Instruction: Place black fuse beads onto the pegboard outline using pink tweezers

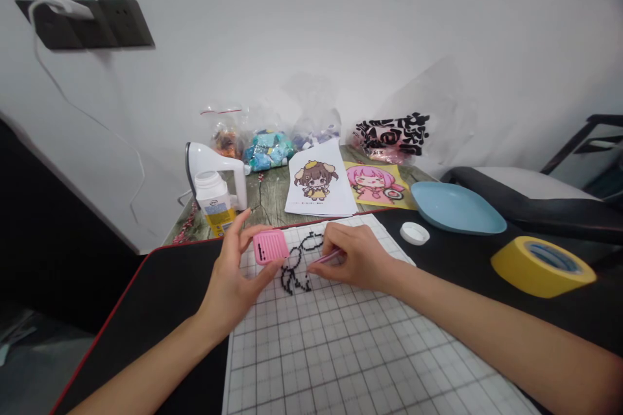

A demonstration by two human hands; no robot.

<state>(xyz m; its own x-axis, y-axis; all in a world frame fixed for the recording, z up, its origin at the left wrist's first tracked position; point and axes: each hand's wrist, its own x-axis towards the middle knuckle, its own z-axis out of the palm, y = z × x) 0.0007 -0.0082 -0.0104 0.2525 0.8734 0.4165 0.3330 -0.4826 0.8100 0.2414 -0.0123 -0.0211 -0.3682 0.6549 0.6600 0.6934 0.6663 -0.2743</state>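
My left hand [228, 282] grips a small pink ridged bead tray [273, 246] by its edges, tilted over the far left part of a white gridded pegboard [335, 350]. A few black beads lie in one groove of the tray. Between the fingers of my right hand [363, 258] is a slim pink pen-like tool [327, 258], its tip low over the board. Black beads [291, 260] form a curving outline on the pegs between my two hands. My right fingers cover part of that outline.
Behind the board are a printed character sheet [316, 198], a pink-haired picture [374, 183], a white bottle [214, 198], a white handled appliance [214, 159] and bagged goods [267, 150]. To the right are a white cap [415, 233], blue tray [455, 207] and yellow tape roll [518, 266].
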